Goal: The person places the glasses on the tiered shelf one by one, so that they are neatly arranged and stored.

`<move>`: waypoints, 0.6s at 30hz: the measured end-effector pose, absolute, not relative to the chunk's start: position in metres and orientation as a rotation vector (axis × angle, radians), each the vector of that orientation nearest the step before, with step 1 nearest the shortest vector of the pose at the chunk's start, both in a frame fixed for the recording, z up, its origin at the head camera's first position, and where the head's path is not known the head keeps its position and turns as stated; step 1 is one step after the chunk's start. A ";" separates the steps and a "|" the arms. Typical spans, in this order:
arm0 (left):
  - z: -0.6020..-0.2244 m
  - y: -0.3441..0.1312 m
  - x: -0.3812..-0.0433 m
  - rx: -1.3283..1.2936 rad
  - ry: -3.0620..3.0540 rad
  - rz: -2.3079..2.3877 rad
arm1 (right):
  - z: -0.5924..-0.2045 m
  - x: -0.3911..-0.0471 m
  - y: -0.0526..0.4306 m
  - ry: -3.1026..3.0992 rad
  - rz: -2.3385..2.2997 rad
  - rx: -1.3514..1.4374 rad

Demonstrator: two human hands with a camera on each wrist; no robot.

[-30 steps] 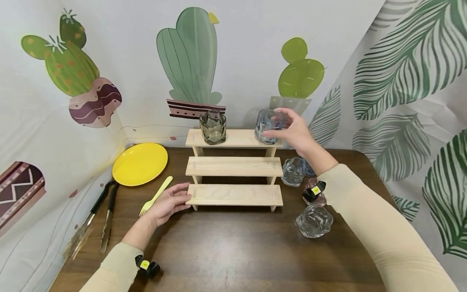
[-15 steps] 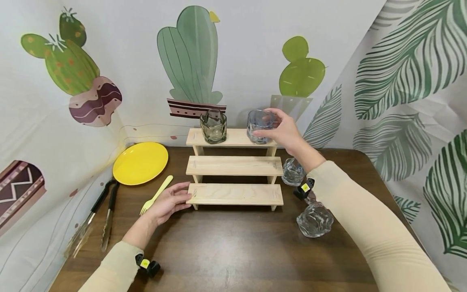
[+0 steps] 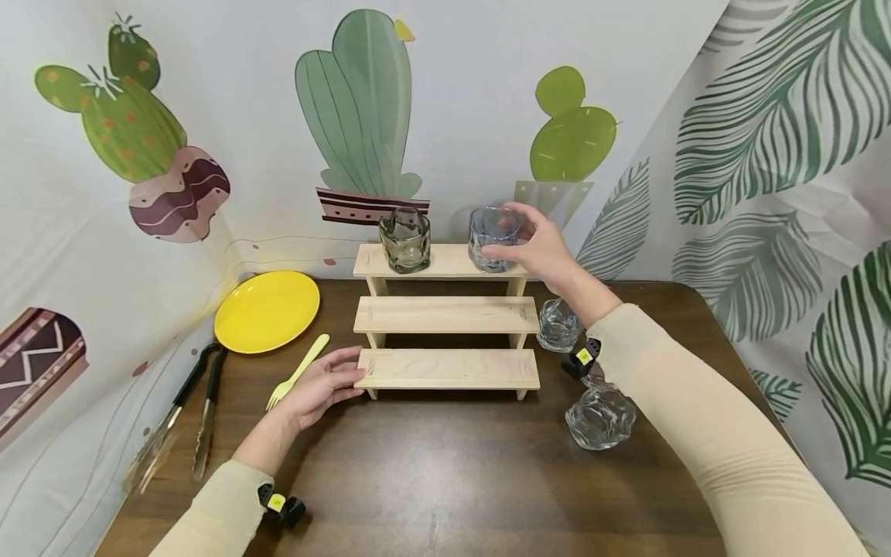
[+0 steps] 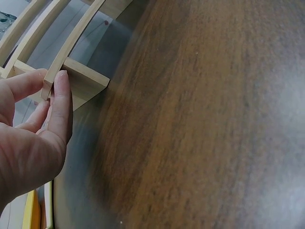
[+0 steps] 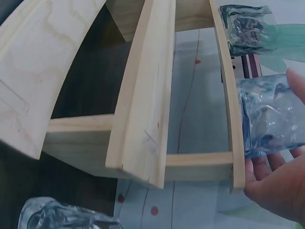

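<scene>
A three-tier wooden display stand (image 3: 448,370) stands on the brown table. My left hand (image 3: 323,391) pinches the left end of its lowest board, with fingers above and below the edge in the left wrist view. On the top board, towards the right, is a bluish clear glass tumbler (image 3: 483,241). My right hand (image 3: 546,251) grips this tumbler from the right, thumb in front and fingers behind. In the right wrist view the tumbler's base (image 5: 245,121) meets the top board. A smoky green glass tumbler (image 3: 406,246) stands at the top board's left, untouched.
Right of the stand are a clear glass (image 3: 558,326) and another clear glass (image 3: 600,419), with a pinkish glass mostly hidden by the right wrist. On the left lie a yellow plate (image 3: 267,312), a pale yellow fork (image 3: 301,371) and black-handled tongs (image 3: 202,410).
My right hand has moved the bluish tumbler left along the top board, then stayed nearly still over the last half second. The left hand keeps its hold on the lowest board.
</scene>
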State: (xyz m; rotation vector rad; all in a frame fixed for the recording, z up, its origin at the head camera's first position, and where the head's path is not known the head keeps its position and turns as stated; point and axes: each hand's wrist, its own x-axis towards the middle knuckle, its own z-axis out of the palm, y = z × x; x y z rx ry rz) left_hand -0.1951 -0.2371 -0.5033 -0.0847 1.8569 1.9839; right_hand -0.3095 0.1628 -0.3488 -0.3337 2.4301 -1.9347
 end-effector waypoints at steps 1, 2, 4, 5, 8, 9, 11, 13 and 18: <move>-0.504 -0.237 -0.195 -0.083 1.856 1.984 | -0.348 -0.309 0.165 2.424 -1.936 -0.341; -0.504 -0.237 -0.195 -0.081 1.857 1.982 | -0.348 -0.308 0.167 2.421 -1.943 -0.351; -0.503 -0.237 -0.196 -0.080 1.854 1.981 | -0.347 -0.306 0.173 2.416 -1.961 -0.377; -0.503 -0.237 -0.196 -0.083 1.853 1.983 | -0.347 -0.304 0.176 2.414 -1.970 -0.397; -0.502 -0.236 -0.196 -0.084 1.855 1.979 | -0.345 -0.299 0.188 2.408 -1.989 -0.470; -0.502 -0.236 -0.197 -0.087 1.854 1.980 | -0.345 -0.297 0.192 2.404 -1.992 -0.494; -0.502 -0.236 -0.197 -0.092 1.852 1.981 | -0.343 -0.291 0.202 2.405 -1.989 -0.540; -0.503 -0.236 -0.198 -0.086 1.853 1.977 | -0.341 -0.283 0.212 2.425 -1.969 -0.570; -0.502 -0.237 -0.196 -0.079 1.857 1.972 | -0.341 -0.263 0.239 2.526 -1.873 -0.604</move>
